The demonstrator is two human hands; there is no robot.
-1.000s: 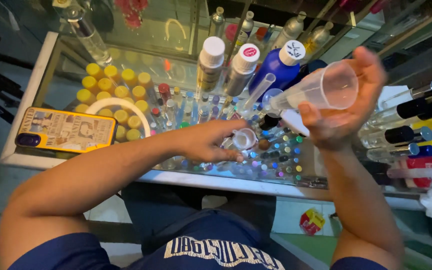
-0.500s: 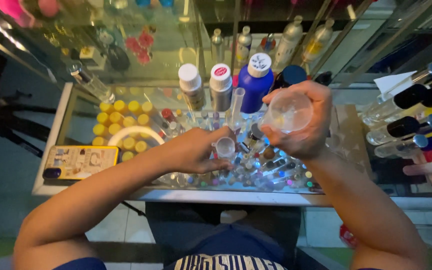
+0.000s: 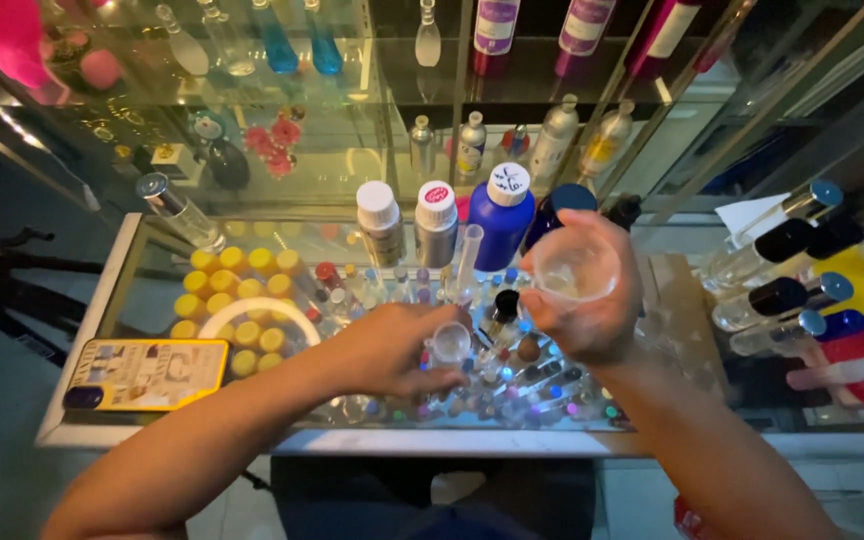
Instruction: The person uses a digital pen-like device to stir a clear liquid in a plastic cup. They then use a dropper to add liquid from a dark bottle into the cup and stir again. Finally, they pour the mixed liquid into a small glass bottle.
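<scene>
**Head view: clear cup held beside a small vial over a crowded glass tabletop**

Head camera looks down on both hands working close together above the glass tabletop (image 3: 82, 430). The right hand (image 3: 592, 310) is wrapped around a clear plastic cup (image 3: 574, 268) with a little pale liquid in it, fingers closed round its wall, mouth facing up toward the camera and leaning slightly toward the left hand. The left hand (image 3: 392, 350) is pinched on a small clear vial (image 3: 450, 343), thumb and fingers clamped round it, its open mouth also upward and just beside the cup hand.

To do this well, I judge that the vial should stay upright and steady, braced low near the tabletop, while the cup's lip is brought right over the narrow mouth and tipped slowly; the opening is small and the small bottles (image 3: 512, 390) with coloured caps packed below would catch any spill.

Both forearms come in from the bottom edge, the left from the lower left, the right from the lower right, wrists bent inward so the hands nearly meet.

Behind them stand a blue bottle (image 3: 500, 225) with a white cap, two white-capped bottles (image 3: 407, 225) and a thin clear tube (image 3: 468, 258). Yellow caps (image 3: 222, 290) cluster to the left, beside a phone (image 3: 147, 373) in a yellow case.
</scene>
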